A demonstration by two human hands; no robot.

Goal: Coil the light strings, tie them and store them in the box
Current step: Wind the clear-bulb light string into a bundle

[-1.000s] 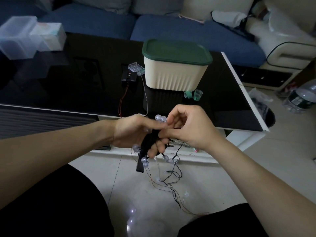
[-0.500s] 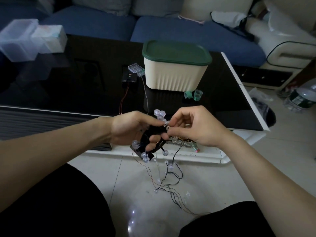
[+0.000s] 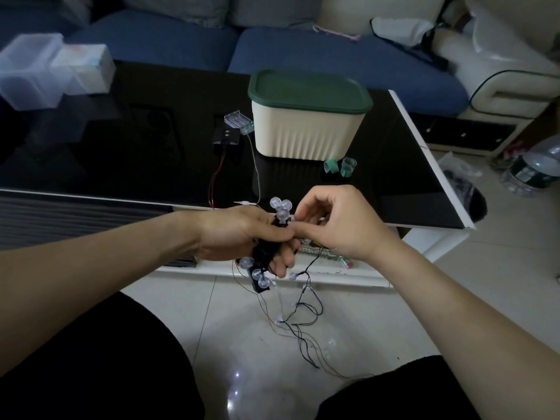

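Far left on the black desk [image 3: 91, 153] stood clear plastic containers [image 3: 33, 71]. Nearer the middle lay a black battery pack [image 3: 226, 137] and a clear one [image 3: 238, 120], wires trailing toward the near edge. Beyond the near edge, left hand [image 3: 239, 234] — fingers clamped round the coiled light string [image 3: 272, 237], bulbs sticking out above and below. Right hand [image 3: 336, 222] pinched at the bundle's top, loose wire hanging to the floor [image 3: 348, 313]. Farther right — cream box [image 3: 306, 131], green lid on.
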